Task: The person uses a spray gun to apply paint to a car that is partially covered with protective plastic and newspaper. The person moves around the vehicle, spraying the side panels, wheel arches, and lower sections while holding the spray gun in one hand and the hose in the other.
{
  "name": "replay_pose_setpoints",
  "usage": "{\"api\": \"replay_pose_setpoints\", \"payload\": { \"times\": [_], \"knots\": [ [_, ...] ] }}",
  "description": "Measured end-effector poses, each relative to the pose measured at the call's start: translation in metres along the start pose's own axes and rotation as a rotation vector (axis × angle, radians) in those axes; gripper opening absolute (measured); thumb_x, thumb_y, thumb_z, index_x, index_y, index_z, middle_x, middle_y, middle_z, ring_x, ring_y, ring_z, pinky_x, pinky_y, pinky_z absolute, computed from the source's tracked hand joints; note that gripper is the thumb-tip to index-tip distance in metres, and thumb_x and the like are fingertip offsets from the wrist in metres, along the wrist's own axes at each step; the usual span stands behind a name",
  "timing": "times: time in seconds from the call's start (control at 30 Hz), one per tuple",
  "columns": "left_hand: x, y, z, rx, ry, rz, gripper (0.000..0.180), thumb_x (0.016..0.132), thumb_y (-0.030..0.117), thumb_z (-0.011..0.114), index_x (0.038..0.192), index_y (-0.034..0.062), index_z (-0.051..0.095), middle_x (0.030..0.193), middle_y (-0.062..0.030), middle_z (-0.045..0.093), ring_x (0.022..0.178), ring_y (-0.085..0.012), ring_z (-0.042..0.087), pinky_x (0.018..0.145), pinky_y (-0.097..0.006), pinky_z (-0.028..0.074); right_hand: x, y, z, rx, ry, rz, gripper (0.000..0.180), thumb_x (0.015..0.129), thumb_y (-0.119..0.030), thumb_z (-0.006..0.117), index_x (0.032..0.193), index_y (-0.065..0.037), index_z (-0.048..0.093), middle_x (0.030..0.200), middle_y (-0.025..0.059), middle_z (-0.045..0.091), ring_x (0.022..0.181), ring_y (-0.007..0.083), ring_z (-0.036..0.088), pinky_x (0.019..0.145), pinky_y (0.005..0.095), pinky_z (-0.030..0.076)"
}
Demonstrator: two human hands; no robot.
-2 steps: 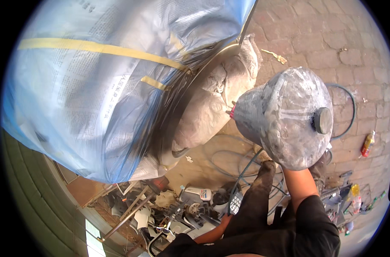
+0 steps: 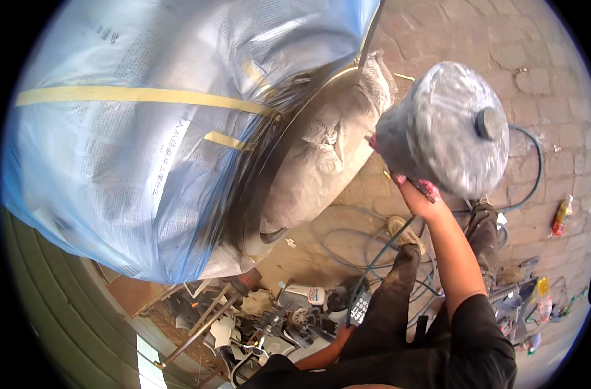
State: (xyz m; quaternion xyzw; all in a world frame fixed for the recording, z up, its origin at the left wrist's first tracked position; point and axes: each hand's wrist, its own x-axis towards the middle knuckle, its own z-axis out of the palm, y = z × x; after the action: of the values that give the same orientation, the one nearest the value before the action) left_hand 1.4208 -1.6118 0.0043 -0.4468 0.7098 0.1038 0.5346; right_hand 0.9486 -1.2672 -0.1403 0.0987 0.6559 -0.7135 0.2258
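My right hand point(image 2: 417, 188), in a red patterned glove, grips a spray gun point(image 2: 441, 129) held out at the right. Its big grey, paint-smeared cup with a dark round cap hides the gun body and most of my fingers. The cup's narrow end points left, toward a wheel point(image 2: 315, 168) wrapped in pale, dusty sheeting, and stays apart from it. Low by my left thigh, my left hand point(image 2: 349, 329) is closed on a dark air hose point(image 2: 389, 245); its fingers are mostly hidden beside a dark patch with white printing point(image 2: 360, 307).
Blue plastic and newsprint point(image 2: 114, 162) with yellow tape point(image 2: 140, 94) cover the vehicle at the left. Loops of hose point(image 2: 334, 233) lie around my feet. Scrap parts point(image 2: 302, 318) crowd the lower left. A bottle point(image 2: 560, 217) stands on the paving at the right, above more clutter point(image 2: 526, 301).
My right hand has moved the spray gun farther out and slightly right, baring the glove and more forearm. My left hand stays low with the hose.
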Motion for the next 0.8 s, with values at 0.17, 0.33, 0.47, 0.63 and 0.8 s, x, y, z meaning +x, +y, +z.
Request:
{"api": "replay_pose_setpoints", "payload": {
  "times": [0.17,0.33,0.47,0.63,0.8],
  "knots": [
    [0.016,-0.019,-0.005,0.052,0.004,-0.041,0.049,0.085,0.045,0.059,0.105,0.0016,0.065,0.094,-0.0229,0.069,0.094,-0.0391,0.066,0.080,-0.046,0.049,0.046,0.011,-0.020,0.178,0.428,-0.027,0.019,0.079,0.002,0.050,0.097,-0.002,0.056,0.087,0.0159,0.056,0.080,0.0298,0.057,0.074,0.0370,0.046],
    [0.013,-0.016,-0.008,0.036,-0.007,-0.075,0.047,0.085,0.045,0.058,0.107,0.0045,0.064,0.096,-0.0236,0.068,0.096,-0.0395,0.065,0.081,-0.046,0.049,0.037,-0.008,-0.012,0.158,0.249,-0.034,0.018,0.078,0.003,0.050,0.094,-0.002,0.055,0.088,0.0145,0.057,0.079,0.0311,0.056,0.075,0.0386,0.047],
    [0.019,-0.030,-0.006,0.035,-0.021,-0.082,0.047,0.085,0.045,0.058,0.110,0.0049,0.062,0.095,-0.0236,0.068,0.095,-0.0393,0.065,0.081,-0.046,0.049,0.033,-0.011,-0.023,0.224,-0.205,-0.091,0.009,0.079,-0.004,0.054,0.087,-0.004,0.056,0.080,0.0113,0.056,0.073,0.0268,0.052,0.069,0.0362,0.045],
    [0.019,-0.033,-0.002,-0.044,-0.036,-0.102,0.047,0.084,0.043,0.059,0.109,0.0033,0.062,0.092,-0.0211,0.069,0.093,-0.0363,0.067,0.080,-0.044,0.049,0.057,0.023,-0.027,0.440,-0.053,0.019,0.007,0.078,-0.005,0.052,0.084,-0.004,0.055,0.073,0.0073,0.053,0.072,0.0190,0.050,0.064,0.0338,0.042],
    [0.018,-0.028,-0.005,-0.014,-0.082,-0.094,0.044,0.085,0.041,0.059,0.107,0.0028,0.064,0.092,-0.0205,0.069,0.094,-0.0335,0.067,0.079,-0.043,0.050,0.093,0.029,-0.028,0.225,0.423,0.082,0.010,0.080,-0.003,0.051,0.089,-0.002,0.056,0.075,0.0115,0.054,0.073,0.0221,0.053,0.068,0.0329,0.044]
  ]
}}
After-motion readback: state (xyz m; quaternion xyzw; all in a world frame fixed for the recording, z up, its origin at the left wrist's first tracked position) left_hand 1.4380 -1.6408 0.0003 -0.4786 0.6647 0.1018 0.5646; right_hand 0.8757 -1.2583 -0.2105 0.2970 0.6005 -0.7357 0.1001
